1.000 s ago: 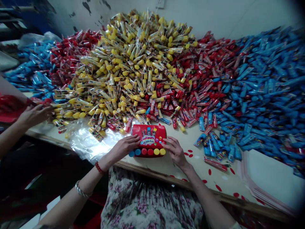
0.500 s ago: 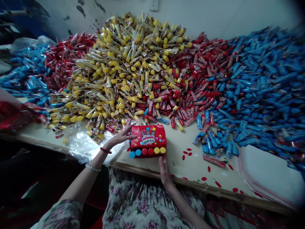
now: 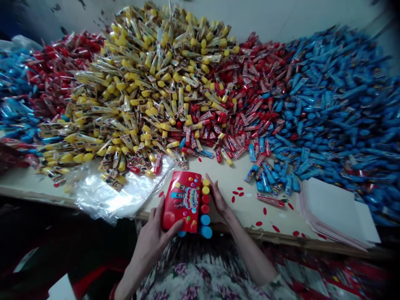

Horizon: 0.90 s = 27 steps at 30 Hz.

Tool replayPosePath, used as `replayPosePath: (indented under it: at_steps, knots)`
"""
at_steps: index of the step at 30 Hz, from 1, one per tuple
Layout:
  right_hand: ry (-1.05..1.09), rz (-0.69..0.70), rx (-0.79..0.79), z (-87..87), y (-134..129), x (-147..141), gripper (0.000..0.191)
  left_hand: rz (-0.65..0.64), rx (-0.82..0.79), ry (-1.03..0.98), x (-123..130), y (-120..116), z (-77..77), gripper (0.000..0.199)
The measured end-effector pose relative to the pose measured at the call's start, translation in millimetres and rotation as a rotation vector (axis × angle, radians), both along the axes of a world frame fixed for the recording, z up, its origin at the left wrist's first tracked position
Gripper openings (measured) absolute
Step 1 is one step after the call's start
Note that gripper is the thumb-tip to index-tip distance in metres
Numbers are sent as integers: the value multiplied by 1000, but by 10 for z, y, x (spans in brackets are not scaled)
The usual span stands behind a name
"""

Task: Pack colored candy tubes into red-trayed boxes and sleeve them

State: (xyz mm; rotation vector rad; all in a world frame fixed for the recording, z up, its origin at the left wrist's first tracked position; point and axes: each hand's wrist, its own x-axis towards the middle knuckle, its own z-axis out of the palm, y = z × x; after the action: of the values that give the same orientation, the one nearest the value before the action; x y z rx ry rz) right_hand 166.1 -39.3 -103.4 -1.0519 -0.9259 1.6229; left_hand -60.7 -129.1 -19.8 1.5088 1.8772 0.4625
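A red printed box (image 3: 184, 202) is turned so that its row of yellow, red and blue round caps (image 3: 205, 208) faces right, at the table's front edge. My left hand (image 3: 159, 229) grips the box at its left side and lower corner, thumb on the printed face. Beside the upper caps is my right hand (image 3: 218, 198), fingers apart and pointing up; contact with the caps is hard to tell.
Heaps of yellow (image 3: 140, 83), red (image 3: 250, 79) and blue (image 3: 337, 91) wrapped tubes cover the back. Clear plastic bags (image 3: 109, 196) lie left, a stack of white card sheets (image 3: 331, 204) right. Small red ovals (image 3: 237, 193) dot the table (image 3: 231, 175).
The box has turned a quarter turn, its caps moving from the front to the right. My left hand has shifted from its upper left corner to its lower left. The view has moved slightly.
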Motion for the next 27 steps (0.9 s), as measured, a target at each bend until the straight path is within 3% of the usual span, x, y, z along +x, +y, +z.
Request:
replayPosePath:
  at_steps: [3,5,7,9,12,17,20,24,27]
  knots:
    - [78,-106,-1,94,-256,-92,67,-50,77,151,-18,-85,7,89]
    - [-3,-258,85,177,-521,-101,61,-156,207,185,-50,-14,-11,94]
    - [-134,-312,186,273,-802,-101,59,-297,292,200,-79,97,-36,89]
    - [-279,-259,260,363,-1013,-137,62,-456,313,226,-96,198,-69,77]
    - [-461,-141,366,440,-1108,-268,60,-615,338,303,-115,277,-153,69]
    - [-474,-48,444,471,-965,-321,68,-594,445,405,-148,277,-244,67]
    - [-512,-239,403,456,-822,129,71,-612,537,386,-108,303,-123,70]
    - [-835,-847,177,378,-666,1345,64,-696,615,319,98,371,58,71]
    - [-1019,-1057,65,342,-692,2128,76,-778,692,386,307,365,19,76]
